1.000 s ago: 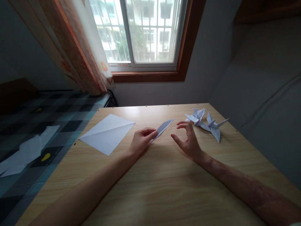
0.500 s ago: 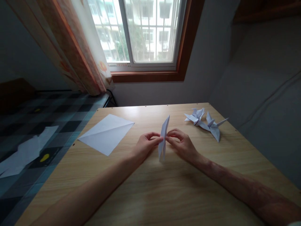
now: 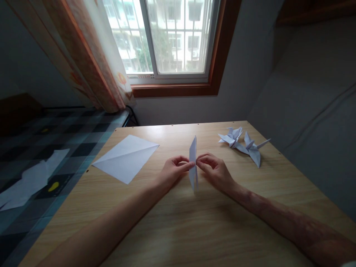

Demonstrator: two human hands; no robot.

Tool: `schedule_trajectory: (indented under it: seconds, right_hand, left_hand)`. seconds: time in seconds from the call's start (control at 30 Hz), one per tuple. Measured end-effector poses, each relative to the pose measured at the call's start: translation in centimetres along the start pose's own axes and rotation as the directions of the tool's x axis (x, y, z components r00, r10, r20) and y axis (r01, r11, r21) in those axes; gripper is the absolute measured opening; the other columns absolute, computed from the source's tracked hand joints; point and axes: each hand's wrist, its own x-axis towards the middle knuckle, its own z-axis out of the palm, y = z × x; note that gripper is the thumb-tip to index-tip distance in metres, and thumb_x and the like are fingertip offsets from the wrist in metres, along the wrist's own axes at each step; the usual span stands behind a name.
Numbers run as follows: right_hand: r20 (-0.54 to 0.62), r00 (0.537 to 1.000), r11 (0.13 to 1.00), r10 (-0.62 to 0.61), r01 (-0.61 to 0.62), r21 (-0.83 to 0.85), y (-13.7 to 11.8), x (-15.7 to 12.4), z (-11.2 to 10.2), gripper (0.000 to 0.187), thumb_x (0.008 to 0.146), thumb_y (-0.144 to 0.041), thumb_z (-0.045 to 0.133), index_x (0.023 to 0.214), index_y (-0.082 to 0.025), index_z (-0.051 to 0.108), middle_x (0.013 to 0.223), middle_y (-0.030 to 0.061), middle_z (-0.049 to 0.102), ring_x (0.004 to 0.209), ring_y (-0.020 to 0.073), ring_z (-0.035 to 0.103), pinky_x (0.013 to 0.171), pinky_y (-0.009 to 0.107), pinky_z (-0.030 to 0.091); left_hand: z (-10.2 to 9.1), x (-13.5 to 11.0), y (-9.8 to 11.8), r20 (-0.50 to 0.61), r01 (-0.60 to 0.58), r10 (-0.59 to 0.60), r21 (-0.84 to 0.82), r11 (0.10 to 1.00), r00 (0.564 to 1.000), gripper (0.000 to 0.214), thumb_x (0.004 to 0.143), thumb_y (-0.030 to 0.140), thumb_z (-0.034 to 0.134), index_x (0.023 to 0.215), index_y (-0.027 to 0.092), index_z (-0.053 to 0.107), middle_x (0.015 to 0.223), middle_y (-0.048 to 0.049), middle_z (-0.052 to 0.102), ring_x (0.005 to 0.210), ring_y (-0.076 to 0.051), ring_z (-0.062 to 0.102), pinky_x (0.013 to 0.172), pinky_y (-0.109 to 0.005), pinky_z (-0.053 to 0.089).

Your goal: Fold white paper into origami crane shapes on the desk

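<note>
Head view: folded paper [image 3: 193,159], narrow, held upright over the middle of the table [image 3: 194,222]. Risk, judged: an uneven pinch could twist it and skew the crease. Left hand [image 3: 171,171], right hand [image 3: 215,170]: fingertips closed, pinching its opposite faces. Near: flat sheet [image 3: 126,157], paper cranes [image 3: 243,145].

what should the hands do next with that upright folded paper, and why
Probably ease its two layers apart: the left hand and right hand each pinch one side of the folded paper, held edge-up over the table.
</note>
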Motion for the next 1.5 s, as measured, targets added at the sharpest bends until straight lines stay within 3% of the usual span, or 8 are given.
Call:
schedule_trajectory:
  seconds: [0.27, 0.5, 0.87, 1.0, 1.17, 1.37, 1.5]
  right_hand:
    - [0.081, 0.985, 0.963, 0.153, -0.167, 0.212, 0.32, 0.04, 0.08, 0.03, 0.088, -0.05, 0.088, 0.095, -0.021, 0.083, 0.127, 0.01, 0.075, 0.104, 0.0231, 0.075, 0.091, 0.035, 0.062]
    - [0.11, 0.948, 0.882, 0.299, -0.319, 0.347, 0.87, -0.08, 0.12, 0.036, 0.083, -0.052, 0.092, 0.095, -0.023, 0.076, 0.091, 0.0035, 0.082, 0.08, 0.0219, 0.076, 0.074, 0.033, 0.061]
    - [0.04, 0.94, 0.854, 0.337, -0.324, 0.408, 0.63, 0.42, 0.11, 0.044, 0.07, -0.047, 0.102, 0.091, -0.023, 0.071, 0.094, 0.0029, 0.083, 0.088, 0.0222, 0.08, 0.082, 0.033, 0.063]
    - [0.076, 0.929, 0.866, 0.362, -0.365, 0.343, 0.66, 0.34, -0.03, 0.039, 0.074, -0.049, 0.098, 0.093, -0.021, 0.079, 0.097, 0.0068, 0.085, 0.089, 0.0241, 0.08, 0.082, 0.035, 0.063]
    - [0.133, 0.942, 0.897, 0.309, -0.335, 0.288, 0.25, 0.32, -0.22, 0.033, 0.081, -0.052, 0.092, 0.092, -0.022, 0.086, 0.107, 0.0089, 0.084, 0.1, 0.027, 0.078, 0.089, 0.037, 0.062]
    - [0.128, 0.947, 0.906, 0.295, -0.32, 0.276, 0.58, 0.23, -0.21, 0.033, 0.083, -0.051, 0.092, 0.096, -0.021, 0.085, 0.099, 0.0071, 0.084, 0.094, 0.0247, 0.078, 0.091, 0.036, 0.06]
    - [0.059, 0.951, 0.903, 0.303, -0.306, 0.303, 0.95, 0.31, -0.05, 0.039, 0.075, -0.051, 0.097, 0.088, -0.021, 0.076, 0.091, 0.0048, 0.081, 0.084, 0.0218, 0.076, 0.081, 0.034, 0.061]
  left_hand:
    - [0.26, -0.14, 0.35, -0.015, -0.05, 0.051, 0.064, 0.997, 0.999, 0.047, 0.069, 0.048, 0.101, 0.092, 0.015, 0.078, 0.097, -0.0093, 0.085, 0.09, -0.024, 0.08, 0.089, -0.034, 0.059]
    - [0.02, -0.19, 0.17, -0.012, -0.055, 0.056, 0.051, 0.997, 0.998, 0.045, 0.07, 0.048, 0.1, 0.091, 0.015, 0.078, 0.096, -0.0089, 0.085, 0.091, -0.023, 0.079, 0.092, -0.035, 0.058]
    - [-0.03, -0.2, 0.12, -0.015, -0.054, 0.054, 0.019, 0.998, 0.998, 0.045, 0.071, 0.047, 0.1, 0.092, 0.015, 0.078, 0.097, -0.0096, 0.085, 0.092, -0.024, 0.079, 0.092, -0.035, 0.059]
    - [-0.04, -0.33, 0.15, -0.01, -0.054, 0.054, 0.021, 0.998, 0.998, 0.044, 0.072, 0.046, 0.1, 0.094, 0.014, 0.078, 0.099, -0.0105, 0.085, 0.093, -0.024, 0.08, 0.092, -0.035, 0.058]
    - [0.09, -0.46, 0.47, -0.002, -0.048, 0.048, 0.035, 0.998, 0.999, 0.043, 0.072, 0.046, 0.1, 0.094, 0.014, 0.081, 0.1, -0.0108, 0.085, 0.094, -0.024, 0.079, 0.093, -0.035, 0.058]
    - [0.35, -0.55, 0.34, -0.031, -0.055, 0.056, 0.025, 0.998, 0.998, 0.044, 0.071, 0.048, 0.1, 0.094, 0.014, 0.082, 0.096, -0.01, 0.085, 0.088, -0.024, 0.079, 0.089, -0.036, 0.061]
    - [0.55, -0.56, -0.15, -0.073, -0.098, 0.106, 0.102, 0.99, 0.992, 0.046, 0.071, 0.049, 0.1, 0.093, 0.014, 0.08, 0.092, -0.0085, 0.083, 0.083, -0.022, 0.078, 0.078, -0.033, 0.062]
